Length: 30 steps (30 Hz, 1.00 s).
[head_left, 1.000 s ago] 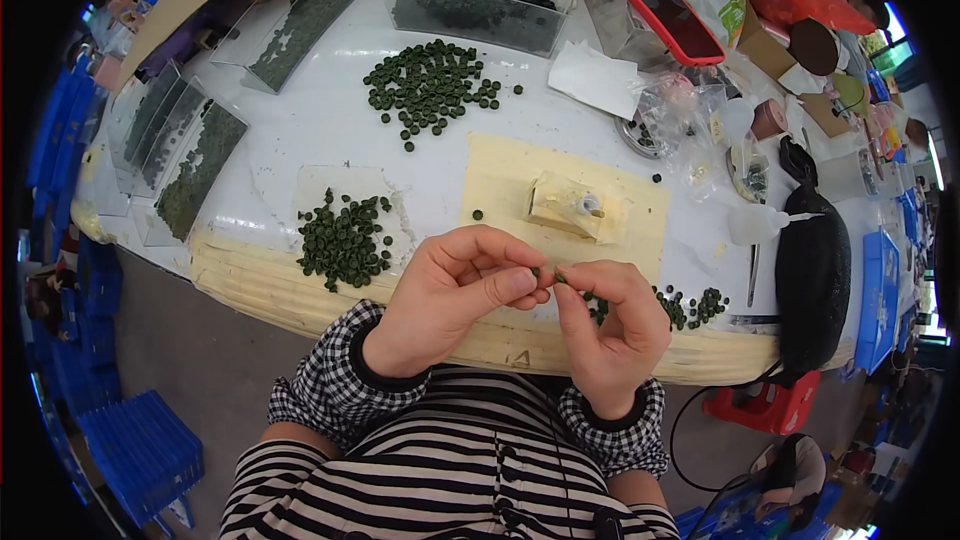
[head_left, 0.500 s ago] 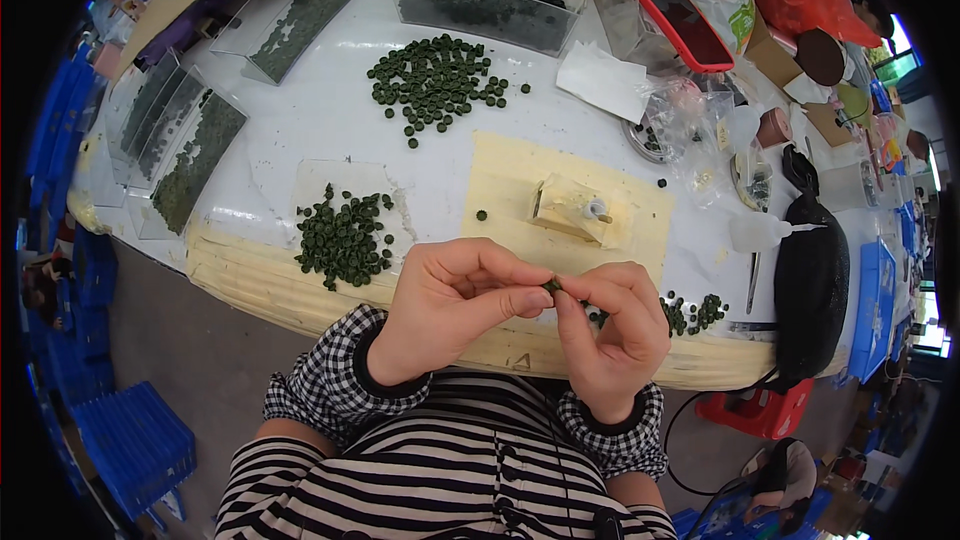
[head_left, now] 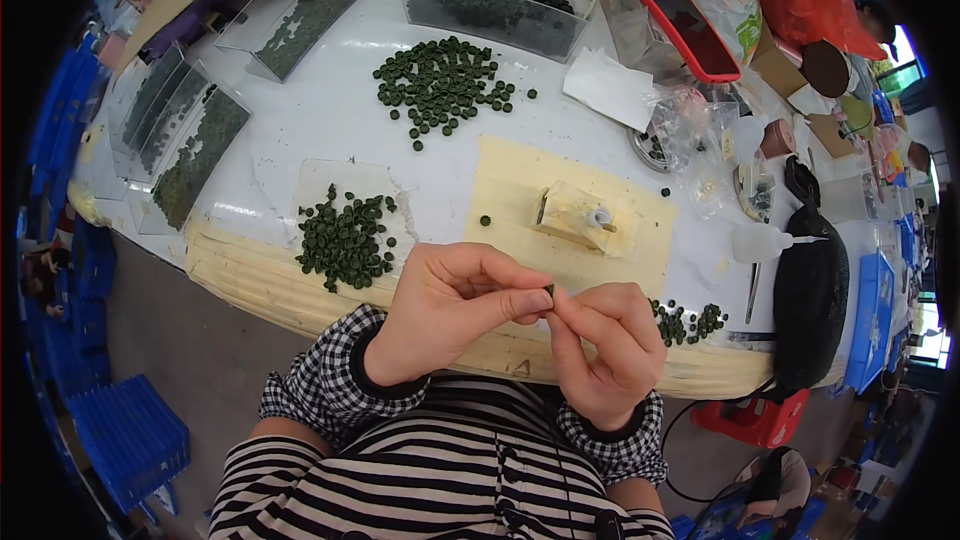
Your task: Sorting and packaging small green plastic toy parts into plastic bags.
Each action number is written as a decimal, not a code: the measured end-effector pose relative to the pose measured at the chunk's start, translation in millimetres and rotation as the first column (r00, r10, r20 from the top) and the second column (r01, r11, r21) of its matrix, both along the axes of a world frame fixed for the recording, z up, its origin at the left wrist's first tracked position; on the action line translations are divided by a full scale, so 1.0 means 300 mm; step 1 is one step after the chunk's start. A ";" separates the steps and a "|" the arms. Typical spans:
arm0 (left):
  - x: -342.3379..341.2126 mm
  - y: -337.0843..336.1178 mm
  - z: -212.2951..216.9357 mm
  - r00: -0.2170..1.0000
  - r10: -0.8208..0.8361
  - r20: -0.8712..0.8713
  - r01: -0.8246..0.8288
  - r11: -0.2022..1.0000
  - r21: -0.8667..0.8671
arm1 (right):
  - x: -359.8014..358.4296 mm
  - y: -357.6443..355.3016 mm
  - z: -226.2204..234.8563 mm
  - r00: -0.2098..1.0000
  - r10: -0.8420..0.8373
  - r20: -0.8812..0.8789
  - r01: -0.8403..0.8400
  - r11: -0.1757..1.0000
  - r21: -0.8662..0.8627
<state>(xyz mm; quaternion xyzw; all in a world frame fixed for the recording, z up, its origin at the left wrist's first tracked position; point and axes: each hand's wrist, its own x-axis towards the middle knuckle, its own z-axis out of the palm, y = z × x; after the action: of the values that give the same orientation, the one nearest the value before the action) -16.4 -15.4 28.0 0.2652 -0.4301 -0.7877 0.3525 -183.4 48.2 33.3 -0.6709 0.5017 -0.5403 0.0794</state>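
My left hand [head_left: 455, 295] and my right hand [head_left: 610, 345] meet over the table's near edge, fingertips touching. Between them they pinch a small dark green disc-like piece [head_left: 549, 291], mostly covered by the fingers. Left of my left hand lies a heap of similar small round green pieces [head_left: 345, 240] on a clear sheet. A smaller group of green pieces [head_left: 700, 322] sits beside my right hand. Just beyond my hands, a block wrapped in cream tape [head_left: 580, 217] stands on a yellow sheet [head_left: 505, 175], with a single green piece [head_left: 485, 221] near it.
Another heap of green pieces [head_left: 440, 85] lies farther back. Clear bins of pieces [head_left: 495, 25] stand behind and at the left. To the right are a red-cased phone [head_left: 680, 20], a white squeeze bottle [head_left: 755, 242], tweezers [head_left: 753, 290] and a black bag [head_left: 812, 290].
My right hand has shifted slightly down and left, and its fingers have closed in more around the small piece. The view has tilted a little. My left hand stays nearly in place.
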 end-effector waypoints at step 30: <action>0.019 -0.018 0.027 0.955 0.235 0.179 0.038 0.504 -0.863 | -0.033 0.029 0.006 0.974 0.153 0.167 -0.174 0.978 0.119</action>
<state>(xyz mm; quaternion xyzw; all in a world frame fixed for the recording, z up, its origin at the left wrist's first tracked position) -10.7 -20.9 36.1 0.1859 -0.7913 -0.4046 0.4190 -193.3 56.9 35.1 -0.6586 0.4716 -0.5485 0.2074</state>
